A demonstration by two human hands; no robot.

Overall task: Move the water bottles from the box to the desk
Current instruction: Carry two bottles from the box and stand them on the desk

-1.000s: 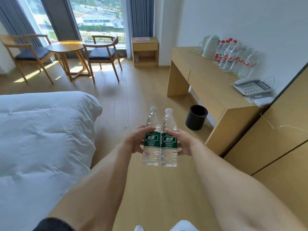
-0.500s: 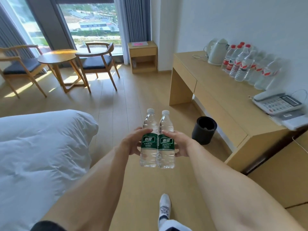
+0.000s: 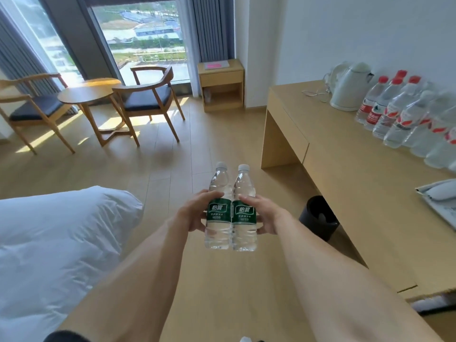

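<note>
At the far left of the frame lay the white bed (image 3: 56, 233), and above it, in the upper left, a round table (image 3: 90, 91) stood between two wooden chairs (image 3: 150, 95) before the window.

In the lower middle, both forearms reached forward. The left hand (image 3: 195, 213) had its fingers curled round the left bottle (image 3: 218, 208), thumb across the top of the green label. Touching it on the right stood the right bottle (image 3: 244, 211), gripped in the same way by the right hand (image 3: 265, 217). Both bottles were held upright, white caps up, side by side over the bare wooden floor (image 3: 172, 164), so their long axes ran top to bottom in the picture. The box was not in view.

Just right of the hands, on the floor beside the desk's side panel, sat a black bin (image 3: 318, 217). The desk (image 3: 345, 169) filled the right side of the frame, its top running from the upper middle right down to the lower right. Along its back edge, in the upper right, stood a white kettle (image 3: 350, 87) and then a blurred row of red-labelled bottles (image 3: 394, 112); at the right edge, part of a telephone (image 3: 441, 192) showed.

The desk lay to the right of and beyond the grip, so the right hand was nearer it. Judging from this, the carry was midway: the pair wanted swinging rightward over the desk's near edge, kept upright, to free surface in front of the row.
</note>
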